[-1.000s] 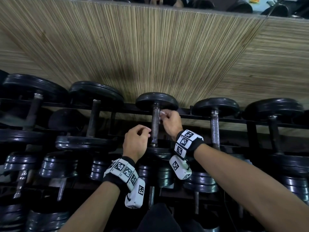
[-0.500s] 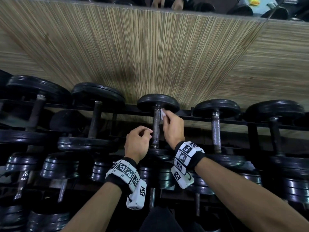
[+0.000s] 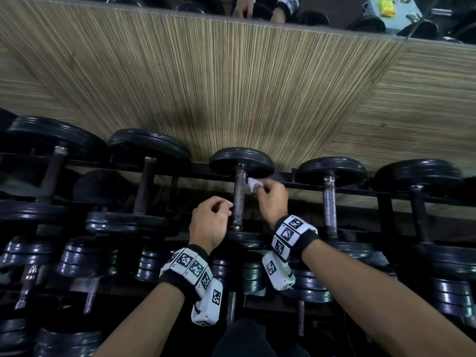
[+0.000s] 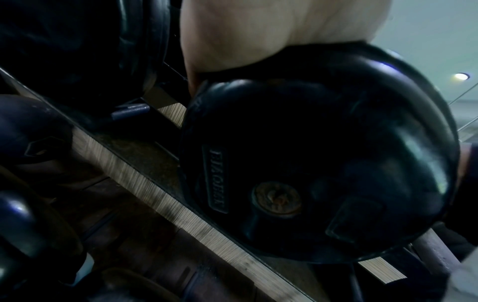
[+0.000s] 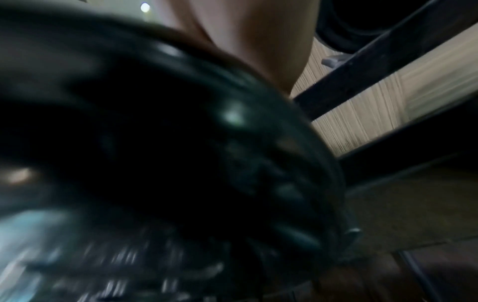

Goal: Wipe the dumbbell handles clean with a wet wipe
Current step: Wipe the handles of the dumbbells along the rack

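Wipe (image 3: 253, 183) pinched in right-hand fingers (image 3: 265, 187), touching dumbbell handle (image 3: 239, 199).

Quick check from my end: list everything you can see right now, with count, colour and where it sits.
wet wipe: one, white, pinched against the upper right side of the centre handle.
centre dumbbell handle: one, dull grey metal, top row, middle.
top-row dumbbells: five visible, black plates, side by side on the rack.
lower dumbbells: several, black stacked plates, below; count unclear.
rack rail: black, behind the top row.
wall panel: tan, striped, behind the rack.
wrist cameras: two, white with black markers.
left hand: loosely curled beside the handle, holding nothing.
right hand: holding the wipe.
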Demonstrator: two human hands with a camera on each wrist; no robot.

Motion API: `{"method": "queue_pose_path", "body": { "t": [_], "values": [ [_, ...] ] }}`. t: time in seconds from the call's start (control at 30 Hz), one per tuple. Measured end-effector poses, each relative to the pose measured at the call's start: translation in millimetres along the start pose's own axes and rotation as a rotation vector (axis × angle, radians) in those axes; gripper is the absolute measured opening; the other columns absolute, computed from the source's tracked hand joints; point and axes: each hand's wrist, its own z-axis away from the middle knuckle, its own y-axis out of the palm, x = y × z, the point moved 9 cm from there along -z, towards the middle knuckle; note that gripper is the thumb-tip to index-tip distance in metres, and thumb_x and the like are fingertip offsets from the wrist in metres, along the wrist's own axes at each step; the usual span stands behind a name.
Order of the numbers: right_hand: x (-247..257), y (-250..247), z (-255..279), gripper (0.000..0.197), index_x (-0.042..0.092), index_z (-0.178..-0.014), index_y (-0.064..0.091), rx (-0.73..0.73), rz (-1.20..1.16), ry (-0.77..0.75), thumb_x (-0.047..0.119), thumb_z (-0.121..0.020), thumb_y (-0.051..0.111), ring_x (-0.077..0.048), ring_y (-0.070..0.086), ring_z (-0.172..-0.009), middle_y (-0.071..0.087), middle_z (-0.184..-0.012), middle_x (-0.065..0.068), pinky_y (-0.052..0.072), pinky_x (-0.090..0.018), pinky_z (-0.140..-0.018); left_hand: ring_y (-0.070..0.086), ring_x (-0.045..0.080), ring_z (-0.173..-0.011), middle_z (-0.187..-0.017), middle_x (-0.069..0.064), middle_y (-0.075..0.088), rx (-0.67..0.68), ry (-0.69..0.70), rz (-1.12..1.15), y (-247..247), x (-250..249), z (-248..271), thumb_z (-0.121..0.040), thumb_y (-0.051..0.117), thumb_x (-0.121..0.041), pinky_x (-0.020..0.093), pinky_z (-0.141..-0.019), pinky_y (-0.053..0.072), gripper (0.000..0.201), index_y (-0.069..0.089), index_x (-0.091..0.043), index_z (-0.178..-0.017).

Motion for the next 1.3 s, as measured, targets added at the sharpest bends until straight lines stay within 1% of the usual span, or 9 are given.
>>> {"method": "queue_pose_path", "body": {
  "t": [0.23,0.5,0.67,0.87,0.93,1.03,1.1,1.17,1.3],
  "values": [
    [15,20,-8,0.019,0.008,-0.099,0.077,0.118,-0.058,-0.001,0.013,-0.100,0.058,-0.013,0.069,-0.093,0.076,-0.096,-0.001,0.049,-0.023,-0.089,0.069,0.024,-0.071,-0.073,-0.013,0.072,0.002,0.003,-0.009,-1,-2,2,-0.080,0.047,-0.040,0.049,-0.076,0.058,0.024,0.070,-0.036,-0.076],
    [16,-2,6,0.020,0.009,-0.107,0.076,-0.132,-0.179,0.030,0.007,-0.096,0.059,-0.013,0.069,-0.097,0.076,-0.101,0.000,0.054,-0.034,-0.096,0.069,0.026,-0.071,-0.071,-0.013,0.072,0.004,-0.014,0.006,-2,-4,4,-0.077,0.046,-0.040,0.048,-0.076,0.058,0.024,0.070,-0.036,-0.075],
    [42,-12,19,0.024,0.010,-0.113,0.075,-0.138,-0.152,-0.122,0.005,-0.097,0.057,-0.006,0.067,-0.103,0.075,-0.108,0.002,0.047,-0.011,-0.093,0.068,0.021,-0.070,-0.071,-0.013,0.071,0.002,-0.008,0.006,-2,-5,4,-0.079,0.047,-0.038,0.047,-0.078,0.057,0.023,0.070,-0.036,-0.074],
    [81,30,28,0.023,0.011,-0.112,0.075,0.092,-0.018,-0.268,0.009,-0.098,0.057,-0.009,0.067,-0.095,0.076,-0.104,-0.001,0.038,0.002,-0.079,0.069,0.016,-0.079,-0.074,-0.011,0.071,0.026,0.010,-0.023,2,3,-2,-0.079,0.047,-0.041,0.044,-0.082,0.057,0.021,0.067,-0.034,-0.077],
    [81,36,33,0.022,0.012,-0.111,0.075,0.156,-0.058,-0.237,0.009,-0.098,0.058,-0.005,0.066,-0.092,0.076,-0.103,0.001,0.042,-0.001,-0.079,0.069,0.018,-0.086,-0.088,-0.008,0.072,0.035,0.005,0.010,3,4,-4,-0.079,0.048,-0.046,0.044,-0.084,0.057,0.025,0.067,-0.032,-0.089],
    [71,27,34,0.019,0.013,-0.105,0.076,0.135,-0.129,-0.214,0.008,-0.095,0.060,-0.006,0.066,-0.092,0.076,-0.098,0.003,0.048,-0.013,-0.084,0.069,0.020,-0.090,-0.107,0.004,0.069,0.057,-0.060,0.272,0,2,-10,-0.096,0.055,-0.021,0.026,-0.074,0.053,0.019,0.058,-0.020,-0.115],
    [60,21,37,0.017,0.014,-0.099,0.077,0.120,-0.191,-0.171,0.008,-0.093,0.062,-0.008,0.068,-0.088,0.076,-0.093,0.004,0.052,-0.021,-0.083,0.068,0.015,-0.085,-0.103,0.002,0.070,0.159,-0.132,0.376,0,-3,-13,-0.101,0.050,-0.018,0.026,-0.071,0.047,0.025,0.049,-0.021,-0.126],
    [52,22,44,0.015,0.016,-0.095,0.077,0.136,-0.239,-0.169,0.009,-0.092,0.064,-0.012,0.069,-0.087,0.076,-0.091,0.004,0.055,-0.031,-0.083,0.069,0.013,-0.081,-0.094,-0.001,0.071,0.297,-0.111,0.346,2,-12,-17,-0.103,0.047,-0.021,0.029,-0.073,0.048,0.019,0.056,-0.020,-0.120],
    [45,16,50,0.025,0.031,-0.088,0.073,0.098,-0.309,-0.127,0.008,-0.092,0.065,-0.019,0.069,-0.075,0.075,-0.083,0.001,0.058,-0.042,-0.076,0.069,0.010,-0.076,-0.091,0.004,0.071,0.425,-0.053,0.264,4,-21,-28,-0.100,0.054,-0.013,0.019,-0.072,0.055,0.015,0.064,-0.007,-0.108]
  ]
}}
